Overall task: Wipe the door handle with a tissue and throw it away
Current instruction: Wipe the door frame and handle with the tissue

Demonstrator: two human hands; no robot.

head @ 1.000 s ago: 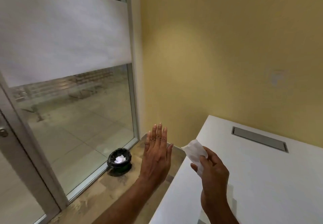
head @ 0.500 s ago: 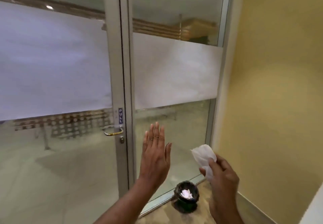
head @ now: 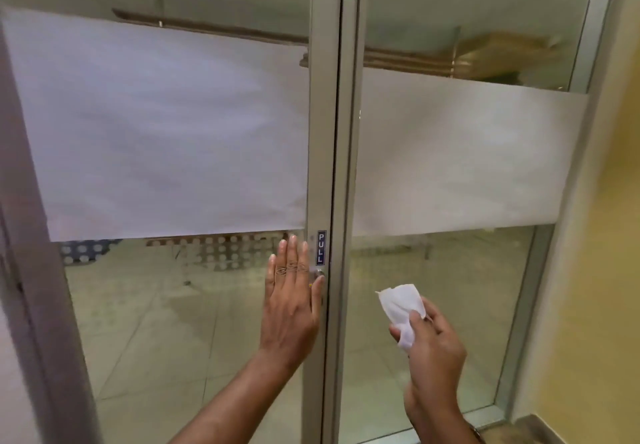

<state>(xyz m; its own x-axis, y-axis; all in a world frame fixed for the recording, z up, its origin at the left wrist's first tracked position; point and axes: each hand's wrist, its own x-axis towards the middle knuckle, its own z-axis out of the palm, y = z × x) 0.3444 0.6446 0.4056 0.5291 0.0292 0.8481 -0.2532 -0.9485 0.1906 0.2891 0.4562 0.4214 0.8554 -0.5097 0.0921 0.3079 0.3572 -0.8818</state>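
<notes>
A glass door with a grey metal frame (head: 322, 132) fills the view, with a small blue PULL label (head: 321, 248) on its stile. My left hand (head: 291, 301) is flat, fingers together and pointing up, in front of the stile and hiding most of the door handle; only its round metal end (head: 320, 274) shows by the thumb. Whether the palm touches the door I cannot tell. My right hand (head: 433, 343) is lower right of the stile, pinching a crumpled white tissue (head: 401, 308) that sticks up from the fingers.
A fixed glass panel (head: 450, 270) with a frosted band stands right of the door. A yellow wall (head: 606, 270) closes the right side. The tiled floor beyond shows through the glass. No bin is in view.
My view has swung left from the table and wall to the door. The black bin has dropped out of sight. My left hand now covers the handle; the right still holds the tissue.
</notes>
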